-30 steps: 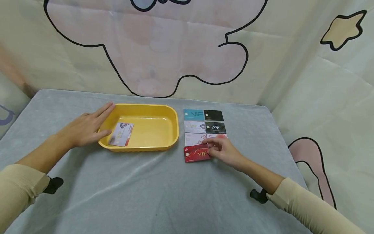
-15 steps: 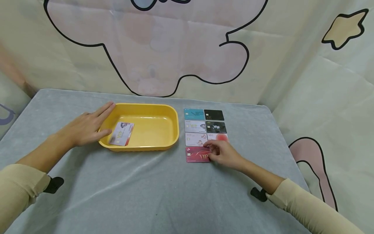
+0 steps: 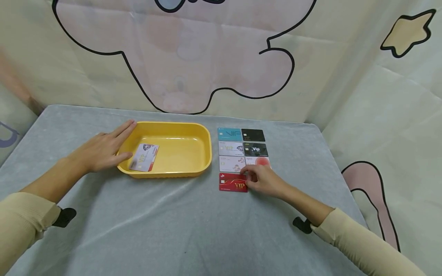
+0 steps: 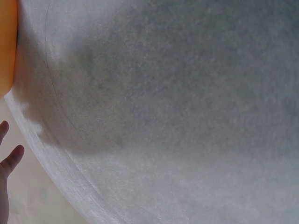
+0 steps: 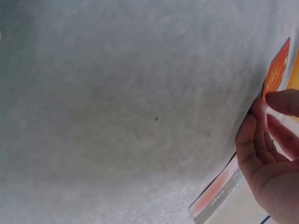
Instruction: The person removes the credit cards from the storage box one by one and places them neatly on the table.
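Note:
In the head view, my right hand (image 3: 266, 181) pinches the right edge of a red VIP card (image 3: 233, 182), which looks flat on the cloth. The right wrist view has my thumb and fingertips at one end of this red card (image 5: 275, 74). Above it lie a pale flowered card (image 3: 230, 163) and a card with a red circle (image 3: 257, 161), partly hidden by my fingers. My left hand (image 3: 103, 147) rests with straight fingers against the left side of a yellow tray (image 3: 183, 174). Inside the tray, a white VIP card (image 3: 144, 157) leans toward its left end.
Further back in the two columns are a blue VIP card (image 3: 229, 134), a black card (image 3: 253, 135), a white card (image 3: 230, 148) and a dark Vip card (image 3: 255, 149). Grey cloth (image 3: 172, 226) covers the table; a printed curtain (image 3: 221, 57) hangs behind.
The red card, slightly askew before, has turned straight and now lies in line below the flowered card. My right hand has shifted slightly with it. The left hand and tray have stayed put.

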`<state>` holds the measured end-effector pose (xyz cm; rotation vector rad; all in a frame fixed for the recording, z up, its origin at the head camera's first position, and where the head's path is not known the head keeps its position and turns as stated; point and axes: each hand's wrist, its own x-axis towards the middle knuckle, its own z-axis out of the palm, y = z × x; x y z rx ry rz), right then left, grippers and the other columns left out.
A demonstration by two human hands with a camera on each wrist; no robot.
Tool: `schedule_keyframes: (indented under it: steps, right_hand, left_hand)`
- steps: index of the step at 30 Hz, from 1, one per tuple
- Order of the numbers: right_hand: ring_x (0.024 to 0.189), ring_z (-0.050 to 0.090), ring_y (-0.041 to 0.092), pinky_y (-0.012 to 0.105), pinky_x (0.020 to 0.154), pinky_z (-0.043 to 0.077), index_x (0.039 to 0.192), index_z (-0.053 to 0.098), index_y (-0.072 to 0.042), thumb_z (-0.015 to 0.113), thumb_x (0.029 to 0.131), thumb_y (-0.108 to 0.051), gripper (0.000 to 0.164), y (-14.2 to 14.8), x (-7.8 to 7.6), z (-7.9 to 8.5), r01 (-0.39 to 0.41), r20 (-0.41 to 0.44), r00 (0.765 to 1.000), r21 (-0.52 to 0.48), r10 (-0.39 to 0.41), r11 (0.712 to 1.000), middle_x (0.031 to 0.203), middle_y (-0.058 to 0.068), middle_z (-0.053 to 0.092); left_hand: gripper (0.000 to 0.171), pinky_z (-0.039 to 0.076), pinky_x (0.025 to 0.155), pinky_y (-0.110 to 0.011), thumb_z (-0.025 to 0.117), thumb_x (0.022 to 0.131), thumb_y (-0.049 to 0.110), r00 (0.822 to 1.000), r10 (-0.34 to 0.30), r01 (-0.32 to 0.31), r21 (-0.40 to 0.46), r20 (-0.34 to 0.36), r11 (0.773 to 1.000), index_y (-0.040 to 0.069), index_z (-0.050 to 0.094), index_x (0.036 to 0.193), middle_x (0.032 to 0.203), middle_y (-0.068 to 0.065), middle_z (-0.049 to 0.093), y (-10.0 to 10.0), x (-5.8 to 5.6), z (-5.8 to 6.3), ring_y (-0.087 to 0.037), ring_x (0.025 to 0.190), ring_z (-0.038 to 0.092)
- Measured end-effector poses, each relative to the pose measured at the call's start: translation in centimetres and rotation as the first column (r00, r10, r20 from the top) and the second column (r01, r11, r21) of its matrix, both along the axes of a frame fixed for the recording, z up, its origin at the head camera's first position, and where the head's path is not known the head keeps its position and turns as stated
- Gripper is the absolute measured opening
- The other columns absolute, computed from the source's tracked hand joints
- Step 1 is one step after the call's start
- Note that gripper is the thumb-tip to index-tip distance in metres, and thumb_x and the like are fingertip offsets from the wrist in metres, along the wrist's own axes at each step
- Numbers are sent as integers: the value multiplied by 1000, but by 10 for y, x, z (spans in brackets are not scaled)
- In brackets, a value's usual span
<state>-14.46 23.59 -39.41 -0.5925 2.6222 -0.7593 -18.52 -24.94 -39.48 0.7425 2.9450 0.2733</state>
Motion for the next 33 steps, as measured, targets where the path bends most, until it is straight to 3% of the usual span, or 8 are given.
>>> schedule_keyframes:
  steps: [9,16,22,27,33]
  right_hand:
    - [70,56,12,25,63,51,113,68,-4,73,88,-11,27,-6,-2,4,17,-47,999,-7,-17,1000,79,-4,62]
    - [71,56,15,27,64,53,108,70,-2,73,87,-12,23,-29,-20,28,-16,-151,988,-47,9,999,78,-2,62]
    - [79,59,19,30,72,54,115,69,-5,70,91,-13,25,-49,-50,56,-92,-113,991,-185,72,978,91,2,67]
    - [91,65,20,33,85,56,122,65,-7,68,94,-18,30,-69,-68,69,-77,-31,997,-303,71,950,107,5,69]
    - [110,63,17,31,95,53,134,59,-9,69,93,-35,50,-96,-82,77,-57,85,993,-293,86,954,125,2,65]
  left_hand:
    - [84,40,98,-66,49,97,40,1000,-10,10,9,-6,1000,8,4,160,165,-18,13,1,0,-1,-48,119,54]
    - [85,39,98,-67,49,97,40,1000,-7,7,10,-3,1000,8,3,160,165,-18,13,1,0,0,-48,120,54]
    - [85,39,98,-66,49,97,41,1000,-12,12,6,-7,1000,8,3,160,165,-18,13,2,-1,0,-47,118,55]
    - [85,39,99,-67,49,96,41,1000,-12,12,9,-3,1000,7,4,160,165,-18,12,2,-1,0,-47,121,54]
    - [84,39,99,-66,48,97,40,1000,-11,11,9,-2,1000,6,6,160,165,-18,13,1,0,1,-47,120,54]
